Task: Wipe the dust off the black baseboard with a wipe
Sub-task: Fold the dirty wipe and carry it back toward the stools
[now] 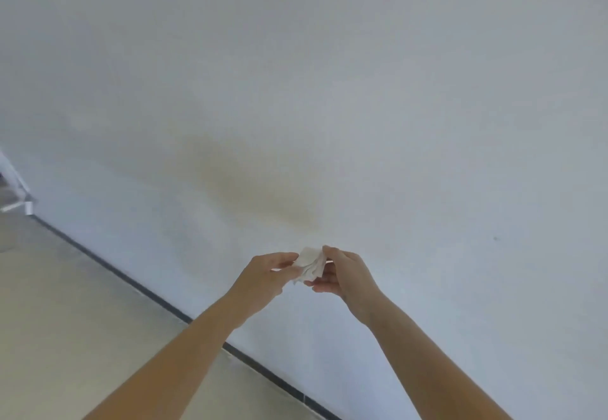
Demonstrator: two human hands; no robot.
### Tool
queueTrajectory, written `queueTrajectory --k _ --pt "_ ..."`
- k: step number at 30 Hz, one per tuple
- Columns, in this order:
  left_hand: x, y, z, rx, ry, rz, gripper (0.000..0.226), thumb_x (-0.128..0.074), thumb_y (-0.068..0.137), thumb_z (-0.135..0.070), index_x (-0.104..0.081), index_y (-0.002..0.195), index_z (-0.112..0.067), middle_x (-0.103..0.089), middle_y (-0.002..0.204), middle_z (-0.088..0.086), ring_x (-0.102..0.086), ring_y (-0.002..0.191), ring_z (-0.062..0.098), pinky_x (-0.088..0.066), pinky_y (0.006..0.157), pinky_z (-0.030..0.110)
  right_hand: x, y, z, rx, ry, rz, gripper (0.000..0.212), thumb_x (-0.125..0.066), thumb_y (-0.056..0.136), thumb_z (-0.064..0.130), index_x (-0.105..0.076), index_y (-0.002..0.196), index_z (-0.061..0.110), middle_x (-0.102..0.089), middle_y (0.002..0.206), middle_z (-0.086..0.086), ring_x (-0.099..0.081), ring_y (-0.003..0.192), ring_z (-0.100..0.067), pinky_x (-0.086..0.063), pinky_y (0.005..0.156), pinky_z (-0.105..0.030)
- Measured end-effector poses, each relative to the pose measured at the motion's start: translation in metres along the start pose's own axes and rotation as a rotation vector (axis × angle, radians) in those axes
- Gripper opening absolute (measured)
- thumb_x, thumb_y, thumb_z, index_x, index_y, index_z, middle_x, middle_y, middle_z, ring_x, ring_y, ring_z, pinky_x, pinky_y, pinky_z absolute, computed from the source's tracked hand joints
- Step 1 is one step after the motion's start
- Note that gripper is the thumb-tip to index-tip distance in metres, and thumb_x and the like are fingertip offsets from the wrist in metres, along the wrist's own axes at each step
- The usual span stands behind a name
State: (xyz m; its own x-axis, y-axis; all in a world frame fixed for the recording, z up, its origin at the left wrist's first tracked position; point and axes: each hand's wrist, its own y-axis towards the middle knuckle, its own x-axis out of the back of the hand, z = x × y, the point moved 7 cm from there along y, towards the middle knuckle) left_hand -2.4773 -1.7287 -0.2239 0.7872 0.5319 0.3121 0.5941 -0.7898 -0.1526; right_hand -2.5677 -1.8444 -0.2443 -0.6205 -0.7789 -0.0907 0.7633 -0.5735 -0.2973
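Observation:
A small folded white wipe (pixel 310 264) is pinched between both my hands in front of the white wall. My left hand (pixel 263 276) grips its left edge with the fingertips. My right hand (pixel 342 275) holds its right side, thumb on top. The black baseboard (pixel 131 280) runs as a thin dark strip along the foot of the wall, slanting from the left edge down to the bottom middle, well below the hands. My left forearm crosses over part of it.
The white wall (pixel 394 90) fills most of the view and has a faint yellowish stain (pixel 250 189) above the hands. A beige floor (pixel 65 337) lies at the lower left. A blurred white object (pixel 13 186) sits at the far left edge.

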Motion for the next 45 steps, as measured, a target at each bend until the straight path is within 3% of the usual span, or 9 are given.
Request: queueTrajectory --k 7,12,16,20,28,32,36,40,45 --pt "0.23 0.025 0.055 0.03 -0.039 -0.198 0.02 -0.068 0.084 -0.027 -0.063 0.096 -0.043 -0.069 0.099 -0.016 -0.062 0.102 0.019 -0.052 0.086 0.036 -0.228 0.117 0.029 -0.045 -0.013 0.286 0.028 -0.051 0.093 0.018 -0.067 0.102 -0.003 -0.073 0.084 -0.016 -0.071 0.074 -0.026 -0.055 0.064 -0.026" --pt "0.377 0.075 0.102 0.082 -0.1 -0.336 0.029 -0.071 0.081 -0.032 -0.068 0.11 -0.027 -0.071 0.101 -0.008 -0.065 0.099 0.015 -0.051 0.087 0.032 -0.368 0.222 0.045 -0.039 -0.052 0.412 0.03 -0.056 0.092 0.022 -0.067 0.103 -0.003 -0.069 0.079 -0.009 -0.067 0.07 -0.022 -0.054 0.063 -0.026" --pt "0.503 0.112 0.133 0.117 -0.17 -0.484 0.031 -0.067 0.081 -0.045 -0.073 0.102 -0.023 -0.074 0.092 -0.004 -0.068 0.092 0.01 -0.053 0.085 0.028 -0.486 0.304 0.063 -0.019 -0.078 0.471 0.023 -0.058 0.091 0.016 -0.065 0.098 -0.005 -0.066 0.084 -0.014 -0.064 0.069 -0.023 -0.053 0.059 -0.025" --pt "0.63 0.135 0.171 0.176 -0.259 -0.622 0.023 -0.067 0.083 -0.037 -0.074 0.095 -0.019 -0.074 0.093 0.004 -0.069 0.092 0.017 -0.054 0.088 0.034 -0.604 0.364 0.087 0.027 -0.148 0.521 0.012 -0.061 0.089 0.012 -0.059 0.079 0.005 -0.063 0.077 -0.012 -0.062 0.067 -0.023 -0.052 0.058 -0.025" --pt "0.885 0.187 0.267 0.232 -0.317 -0.83 0.025 -0.062 0.089 -0.029 -0.072 0.095 -0.006 -0.071 0.096 0.015 -0.069 0.091 0.025 -0.057 0.081 0.035 -0.843 0.498 0.098 0.193 -0.385 0.49 0.004 -0.057 0.086 0.009 -0.061 0.087 0.007 -0.062 0.078 -0.007 -0.06 0.062 -0.02 -0.052 0.055 -0.023" --pt "1.023 0.208 0.314 0.247 -0.39 -0.856 0.029 -0.064 0.087 -0.027 -0.068 0.102 -0.002 -0.07 0.1 0.016 -0.069 0.09 0.025 -0.058 0.075 0.032 -0.976 0.559 0.105 0.329 -0.483 0.422 0.018 -0.058 0.084 0.015 -0.058 0.103 0.013 -0.06 0.094 -0.004 -0.057 0.083 -0.018 -0.048 0.068 -0.023" --pt "1.154 0.228 0.348 0.264 -0.418 -0.859 0.029 -0.065 0.087 -0.026 -0.068 0.102 -0.002 -0.071 0.099 0.015 -0.069 0.086 0.023 -0.058 0.072 0.03 -1.102 0.598 0.117 0.409 -0.606 0.461 0.007 -0.057 0.082 0.033 -0.063 0.085 0.034 -0.054 0.1 0.018 -0.047 0.108 -0.008 -0.038 0.095 -0.033" --pt "1.266 0.259 0.379 0.271 -0.445 -0.818 0.032 -0.067 0.086 -0.029 -0.068 0.104 -0.003 -0.072 0.098 0.013 -0.07 0.088 0.022 -0.058 0.076 0.033 -1.22 0.637 0.13 0.282 -0.484 0.686 0.023 -0.057 0.073 0.031 -0.065 0.069 0.009 -0.055 0.071 0.005 -0.049 0.073 -0.012 -0.037 0.067 -0.022" --pt "1.414 0.313 0.429 0.295 -0.416 -0.773 0.028 -0.065 0.087 -0.028 -0.069 0.103 -0.006 -0.072 0.098 0.012 -0.07 0.086 0.019 -0.057 0.066 0.023 -1.356 0.752 0.138 0.293 -0.476 0.593 0.022 -0.058 0.083 0.016 -0.052 0.064 0.007 -0.039 0.065 -0.009 -0.037 0.064 -0.019 -0.029 0.057 -0.025"
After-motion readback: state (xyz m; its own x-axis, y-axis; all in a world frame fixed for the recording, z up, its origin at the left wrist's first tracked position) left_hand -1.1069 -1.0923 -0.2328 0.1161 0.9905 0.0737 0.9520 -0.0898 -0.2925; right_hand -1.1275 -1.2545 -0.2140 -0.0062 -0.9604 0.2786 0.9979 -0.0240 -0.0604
